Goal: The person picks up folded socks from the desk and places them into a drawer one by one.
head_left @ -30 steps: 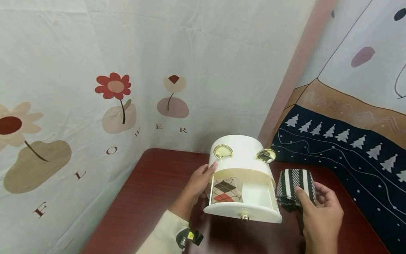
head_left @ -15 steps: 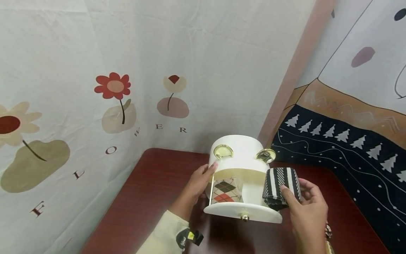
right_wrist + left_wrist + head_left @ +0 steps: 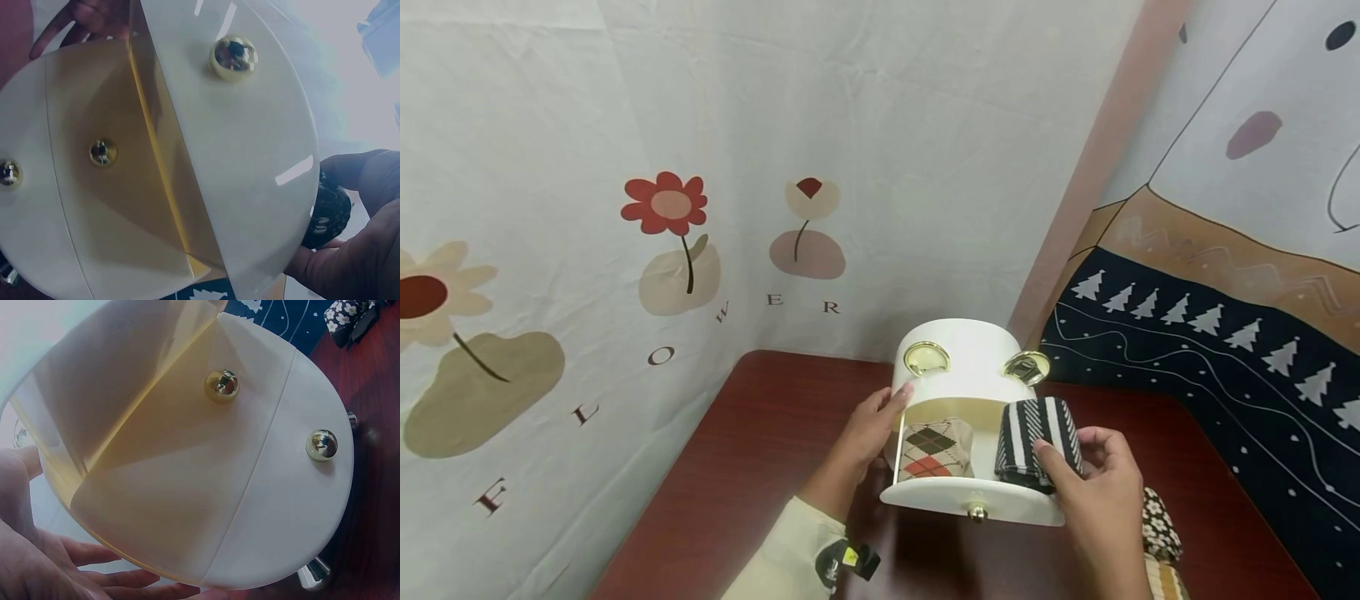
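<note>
A white rounded drawer box (image 3: 958,358) with gold-rimmed discs stands on the table, its top drawer (image 3: 925,493) pulled out. My left hand (image 3: 863,437) holds the box's left side, thumb near the drawer opening; in the left wrist view its fingers (image 3: 125,578) lie fairly straight along the wall. Beige argyle folded socks (image 3: 934,450) lie in the drawer's left half. Black-and-white striped folded socks (image 3: 1037,442) are pinched in my right hand (image 3: 1101,492), over the drawer's right half. The right wrist view shows only a dark end of them (image 3: 328,215), partly behind the drawer front.
Lower drawer fronts with gold knobs (image 3: 222,385) show beneath the open drawer. A floral folded bundle (image 3: 1161,525) and a yellow-striped one (image 3: 1165,579) lie on the dark red table (image 3: 760,433), right of my right forearm. Printed cloths (image 3: 925,167) hang behind.
My right hand has carried the striped socks leftward, from beside the box to over the right part of the drawer. The floral bundle has come into sight. My left hand stays put.
</note>
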### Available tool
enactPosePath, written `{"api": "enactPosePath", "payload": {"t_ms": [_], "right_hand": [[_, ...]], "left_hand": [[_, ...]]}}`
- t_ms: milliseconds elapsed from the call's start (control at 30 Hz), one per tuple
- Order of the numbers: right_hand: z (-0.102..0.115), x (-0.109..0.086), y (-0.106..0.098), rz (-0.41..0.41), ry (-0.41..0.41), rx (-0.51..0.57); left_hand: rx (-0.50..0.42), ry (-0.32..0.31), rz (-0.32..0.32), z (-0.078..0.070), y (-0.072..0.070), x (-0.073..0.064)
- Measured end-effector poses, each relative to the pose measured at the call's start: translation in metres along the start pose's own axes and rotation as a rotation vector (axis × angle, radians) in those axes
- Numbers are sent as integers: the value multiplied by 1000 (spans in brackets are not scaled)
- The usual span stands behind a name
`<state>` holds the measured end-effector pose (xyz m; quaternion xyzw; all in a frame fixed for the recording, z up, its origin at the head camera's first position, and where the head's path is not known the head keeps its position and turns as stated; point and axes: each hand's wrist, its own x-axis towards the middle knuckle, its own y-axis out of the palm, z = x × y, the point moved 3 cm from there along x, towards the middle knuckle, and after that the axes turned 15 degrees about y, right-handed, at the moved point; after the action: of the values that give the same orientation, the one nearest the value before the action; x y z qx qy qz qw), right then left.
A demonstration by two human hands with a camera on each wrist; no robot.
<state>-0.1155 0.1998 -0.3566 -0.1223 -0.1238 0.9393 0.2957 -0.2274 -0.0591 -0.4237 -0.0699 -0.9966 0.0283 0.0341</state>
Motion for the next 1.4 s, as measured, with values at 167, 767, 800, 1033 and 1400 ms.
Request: {"api": "enactPosePath", "payload": {"t_ms": [167, 767, 800, 1033, 1400], "right_hand": [[0, -2, 7, 21, -29, -114], [9, -5, 21, 60, -108, -471], [10, -5, 22, 70, -105, -493], [14, -12, 25, 59, -141, -579], [21, -20, 19, -79, -225, -675]], "left_hand": [[-9, 4, 4, 0, 0, 0], [3, 3, -3, -3, 0, -3], [6, 3, -3, -3, 0, -4], [1, 22, 0, -3, 0, -4], [14, 9, -7, -3, -1, -3]]}}
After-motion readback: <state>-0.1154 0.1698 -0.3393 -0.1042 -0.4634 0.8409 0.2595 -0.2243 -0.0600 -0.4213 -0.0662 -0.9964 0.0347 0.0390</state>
